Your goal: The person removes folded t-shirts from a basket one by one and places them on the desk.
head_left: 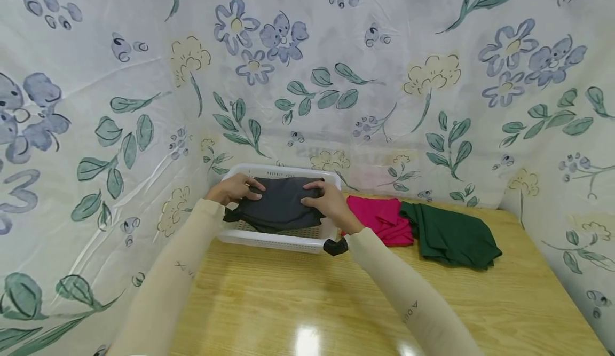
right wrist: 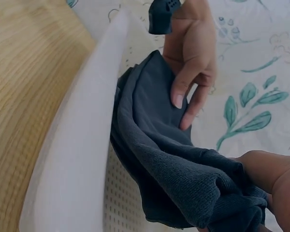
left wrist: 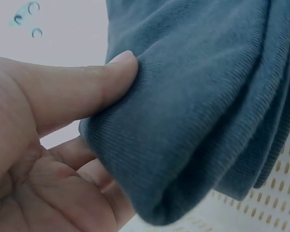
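Observation:
A folded dark grey knit garment point(head_left: 283, 204) hangs over and partly inside a white plastic basket point(head_left: 274, 240) with a perforated floor. At its left end my left hand point(head_left: 235, 189) grips it; the left wrist view shows the thumb point(left wrist: 106, 82) on the top layer and the other fingers behind the fold. The right hand point(head_left: 331, 204) holds the opposite end, its fingertips partly hidden by bunched fabric in the right wrist view. Several stacked layers show along the garment's folded edge point(left wrist: 241, 96).
Right of the basket lies a folded bright pink cloth point(head_left: 379, 220), touching a folded dark green cloth point(head_left: 451, 236). All stand on a wooden table point(head_left: 288, 292). Floral-patterned sheeting point(head_left: 312, 121) rises behind the table and along both sides.

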A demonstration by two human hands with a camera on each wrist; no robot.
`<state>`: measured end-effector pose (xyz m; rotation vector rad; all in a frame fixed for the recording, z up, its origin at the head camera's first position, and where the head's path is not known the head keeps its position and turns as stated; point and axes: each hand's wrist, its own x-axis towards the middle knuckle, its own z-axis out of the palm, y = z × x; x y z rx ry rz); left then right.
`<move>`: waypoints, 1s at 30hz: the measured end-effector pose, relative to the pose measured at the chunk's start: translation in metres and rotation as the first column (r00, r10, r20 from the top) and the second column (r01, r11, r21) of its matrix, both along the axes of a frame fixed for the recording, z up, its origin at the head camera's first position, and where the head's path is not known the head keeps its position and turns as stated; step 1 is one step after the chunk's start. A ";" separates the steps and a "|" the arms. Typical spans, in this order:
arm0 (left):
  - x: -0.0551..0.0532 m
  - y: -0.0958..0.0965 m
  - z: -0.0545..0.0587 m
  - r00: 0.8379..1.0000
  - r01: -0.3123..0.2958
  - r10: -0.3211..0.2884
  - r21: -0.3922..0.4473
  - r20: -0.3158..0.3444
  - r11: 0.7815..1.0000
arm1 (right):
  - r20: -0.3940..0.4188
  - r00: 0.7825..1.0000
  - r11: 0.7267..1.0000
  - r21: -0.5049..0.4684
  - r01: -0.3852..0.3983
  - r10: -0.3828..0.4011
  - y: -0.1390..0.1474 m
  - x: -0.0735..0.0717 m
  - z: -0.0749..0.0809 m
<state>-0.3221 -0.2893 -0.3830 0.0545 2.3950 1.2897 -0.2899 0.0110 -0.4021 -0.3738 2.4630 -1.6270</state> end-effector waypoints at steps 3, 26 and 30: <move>0.001 0.002 0.002 1.000 0.006 -0.006 0.015 0.001 1.000 | -0.001 1.000 1.000 -0.009 -0.010 0.010 0.006 0.001 0.003; 0.013 0.028 0.027 0.993 0.101 -0.092 0.117 -0.076 0.988 | 0.068 0.995 0.984 -0.168 -0.062 0.074 0.059 0.009 0.022; 0.015 0.035 0.030 0.992 0.104 -0.094 0.110 -0.085 0.989 | 0.062 0.996 0.985 -0.162 -0.057 0.068 0.070 0.010 0.023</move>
